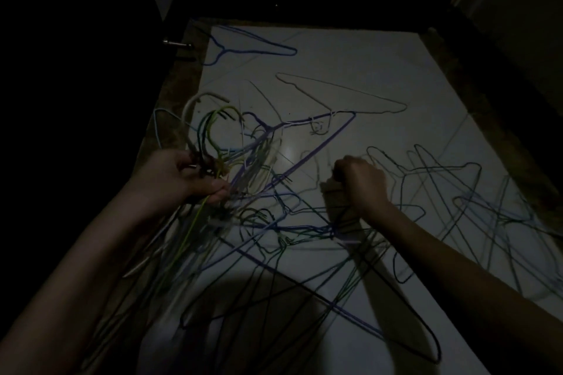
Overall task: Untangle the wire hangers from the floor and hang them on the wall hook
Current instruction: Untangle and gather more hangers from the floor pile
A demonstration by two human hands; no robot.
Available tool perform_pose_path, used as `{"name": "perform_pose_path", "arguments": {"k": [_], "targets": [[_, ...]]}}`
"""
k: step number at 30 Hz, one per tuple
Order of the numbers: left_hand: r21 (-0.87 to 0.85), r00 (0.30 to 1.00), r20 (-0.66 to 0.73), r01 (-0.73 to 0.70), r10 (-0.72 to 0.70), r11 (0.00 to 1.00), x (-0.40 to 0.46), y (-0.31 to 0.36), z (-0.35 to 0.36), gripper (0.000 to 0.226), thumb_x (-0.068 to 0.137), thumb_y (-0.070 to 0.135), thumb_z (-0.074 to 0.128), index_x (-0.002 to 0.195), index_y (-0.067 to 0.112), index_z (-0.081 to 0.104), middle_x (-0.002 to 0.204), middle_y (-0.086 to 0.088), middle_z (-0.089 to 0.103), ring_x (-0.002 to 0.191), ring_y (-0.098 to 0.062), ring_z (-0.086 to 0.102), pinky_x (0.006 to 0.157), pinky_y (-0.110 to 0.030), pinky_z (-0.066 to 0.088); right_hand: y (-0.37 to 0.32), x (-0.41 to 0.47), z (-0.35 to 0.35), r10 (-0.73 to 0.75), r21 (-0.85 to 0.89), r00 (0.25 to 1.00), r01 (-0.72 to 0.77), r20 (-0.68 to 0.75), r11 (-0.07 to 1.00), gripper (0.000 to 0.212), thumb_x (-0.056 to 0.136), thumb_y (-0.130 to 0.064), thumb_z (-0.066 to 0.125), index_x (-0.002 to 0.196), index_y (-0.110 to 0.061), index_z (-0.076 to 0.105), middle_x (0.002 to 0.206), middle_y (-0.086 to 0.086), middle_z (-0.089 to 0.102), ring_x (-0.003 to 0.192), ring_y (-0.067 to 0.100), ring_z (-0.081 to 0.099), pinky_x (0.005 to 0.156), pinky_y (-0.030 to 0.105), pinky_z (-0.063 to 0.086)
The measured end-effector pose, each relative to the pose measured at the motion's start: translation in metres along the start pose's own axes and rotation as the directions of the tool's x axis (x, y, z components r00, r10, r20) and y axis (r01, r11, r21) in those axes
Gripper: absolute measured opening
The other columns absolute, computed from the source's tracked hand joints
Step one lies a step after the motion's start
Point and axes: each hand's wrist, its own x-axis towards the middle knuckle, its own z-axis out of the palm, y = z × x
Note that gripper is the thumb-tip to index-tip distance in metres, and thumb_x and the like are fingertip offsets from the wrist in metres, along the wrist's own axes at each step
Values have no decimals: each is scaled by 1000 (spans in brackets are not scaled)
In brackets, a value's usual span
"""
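Note:
The scene is dim. My left hand grips a bunch of wire hangers by their necks, with the hooks sticking up above my fingers. Their bodies hang down blurred below my hand. My right hand is curled low over the floor, fingers closed around a thin wire of a hanger in the tangled pile. Many more hangers, blue, green, purple and dark, lie crossed over each other on the pale floor. No wall hook is in view.
A blue hanger lies apart at the far end of the white tiled floor. A pale hanger lies beyond the pile. A dark door with a metal handle stands at the left. Dark walls close both sides.

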Motion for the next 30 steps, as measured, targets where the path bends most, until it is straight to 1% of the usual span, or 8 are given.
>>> {"name": "perform_pose_path", "arguments": {"k": [2, 7, 11, 14, 17, 21, 25, 30], "targets": [[4, 1000, 8, 14, -14, 1000, 0, 1, 0, 13, 77, -15, 59, 80, -2, 59, 67, -16, 70, 63, -24, 68, 73, -31, 55, -3, -1, 4, -39, -11, 998, 40, 42, 999, 12, 85, -8, 52, 90, -4, 61, 98, 9, 59, 96, 25, 53, 60, 27, 28], [-1, 1000, 7, 26, -26, 1000, 0, -3, -4, 13, 77, -12, 62, 88, -4, 63, 74, -15, 72, 62, -17, 70, 65, -24, 57, -5, 2, -5, -28, 113, 994, 40, -108, 993, 8, 86, -9, 56, 83, -4, 62, 88, 6, 59, 90, 23, 55, 58, 26, 25], [0, 998, -57, -33, 33, 999, -4, 2, -1, 9, 79, -14, 59, 86, -8, 60, 56, -2, 68, 48, -3, 63, 45, -8, 46, -15, 10, -26, 47, 308, 977, 20, -209, 951, 13, 87, -19, 61, 87, -7, 65, 93, 10, 65, 89, 26, 58, 63, 31, 40], [-56, 996, -82, -35, 30, 998, -6, 5, 0, 8, 80, -14, 59, 79, -6, 58, 57, -4, 67, 46, -3, 62, 43, -8, 45, -25, 12, -41, 38, 388, 978, 46, -207, 921, 14, 88, -21, 61, 91, -9, 67, 99, 8, 65, 92, 24, 58, 70, 33, 44], [-143, 996, -84, -2, -10, 990, -6, 3, -4, 12, 81, -15, 57, 81, -4, 58, 75, -15, 67, 53, -10, 67, 51, -14, 52, -40, 9, -45, -104, 281, 963, 174, -248, 944, 12, 86, -22, 63, 87, -11, 68, 94, 4, 66, 91, 21, 57, 62, 27, 38], [-165, 996, -86, -12, -3, 986, -4, 0, -9, 14, 81, -16, 56, 83, -2, 59, 66, -7, 71, 60, -13, 69, 54, -16, 54, -45, 7, -60, -244, 118, 883, 314, -400, 942, 3, 76, -12, 68, 74, -10, 67, 78, 6, 65, 81, 29, 61, 51, 28, 41], [-220, 993, -114, -26, 0, 975, -5, -2, -12, 11, 81, -15, 55, 83, -4, 57, 71, -12, 71, 61, -14, 70, 53, -16, 53, -26, 15, -82, -210, 23, 873, 245, -440, 969, 3, 78, -9, 65, 76, -11, 66, 79, 7, 62, 80, 30, 58, 50, 25, 32], [-216, 995, -100, -23, 2, 976, -6, -1, -4, 9, 80, -14, 58, 82, -5, 59, 71, -11, 70, 60, -14, 69, 58, -17, 55, -10, 14, -81, -144, 11, 931, 157, -335, 988, 7, 86, -8, 60, 85, -11, 66, 88, 7, 62, 89, 28, 55, 55, 31, 39]]}}
